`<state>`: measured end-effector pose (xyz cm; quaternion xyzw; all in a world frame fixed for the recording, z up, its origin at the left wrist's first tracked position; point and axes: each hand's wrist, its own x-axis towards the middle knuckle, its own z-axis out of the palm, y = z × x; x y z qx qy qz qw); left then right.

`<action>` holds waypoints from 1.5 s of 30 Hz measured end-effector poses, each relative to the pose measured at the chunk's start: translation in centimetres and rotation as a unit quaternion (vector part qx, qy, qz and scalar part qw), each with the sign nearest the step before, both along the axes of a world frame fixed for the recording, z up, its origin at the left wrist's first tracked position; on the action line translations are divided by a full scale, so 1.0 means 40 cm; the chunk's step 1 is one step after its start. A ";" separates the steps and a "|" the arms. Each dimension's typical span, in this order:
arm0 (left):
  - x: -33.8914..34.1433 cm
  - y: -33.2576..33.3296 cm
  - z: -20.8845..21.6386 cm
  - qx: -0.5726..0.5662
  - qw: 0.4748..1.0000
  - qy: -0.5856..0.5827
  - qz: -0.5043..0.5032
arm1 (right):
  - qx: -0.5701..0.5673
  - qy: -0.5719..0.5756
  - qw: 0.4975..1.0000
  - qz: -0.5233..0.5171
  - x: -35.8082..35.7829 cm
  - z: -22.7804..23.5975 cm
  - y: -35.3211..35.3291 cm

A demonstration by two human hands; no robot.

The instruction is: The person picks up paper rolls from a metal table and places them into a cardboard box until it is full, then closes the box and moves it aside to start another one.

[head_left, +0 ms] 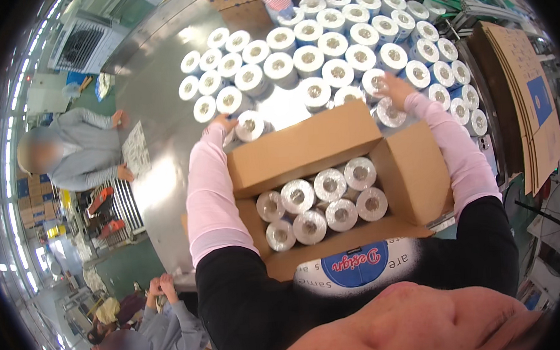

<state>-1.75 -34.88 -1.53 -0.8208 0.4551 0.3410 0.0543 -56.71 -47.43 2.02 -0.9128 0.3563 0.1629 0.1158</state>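
An open cardboard box [307, 149] stands against my body, holding two rows of white wrapped rolls [309, 227] on end. Both my arms reach past its sides. Beyond its far flap, my left hand [225, 122] has its fingers curled at the edge of a white roll [251, 126]; part of that hand is hidden. At the right, my right hand [397, 91] grips the side of another white roll [373, 82], next to a further roll [391, 113] by the box's corner. The raised flap covers the lower parts of the nearest rolls.
Many upright rolls [332, 45] crowd the metal table [158, 73]. Across it, a co-worker's gloved hand [277, 0] touches rolls beside a cardboard box [239, 14]. Flattened cartons [524, 96] lean at the right. One person [76, 149] stands at the left, another [152, 333] lower left.
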 end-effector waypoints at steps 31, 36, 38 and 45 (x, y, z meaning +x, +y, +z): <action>-0.458 0.762 0.334 -0.057 0.915 0.008 -0.399 | 0.090 -0.187 0.923 0.324 0.425 0.145 0.795; -0.503 0.444 0.421 -0.072 0.900 0.202 -0.380 | 0.275 -0.187 0.912 0.239 0.373 0.245 0.719; -0.537 0.225 0.441 -0.044 0.924 0.372 -0.082 | 0.262 -0.243 0.931 0.078 0.294 0.360 0.547; -0.663 -0.247 -0.018 -0.050 0.983 -0.005 -0.179 | -0.102 -0.138 0.960 -0.220 -0.310 0.102 0.060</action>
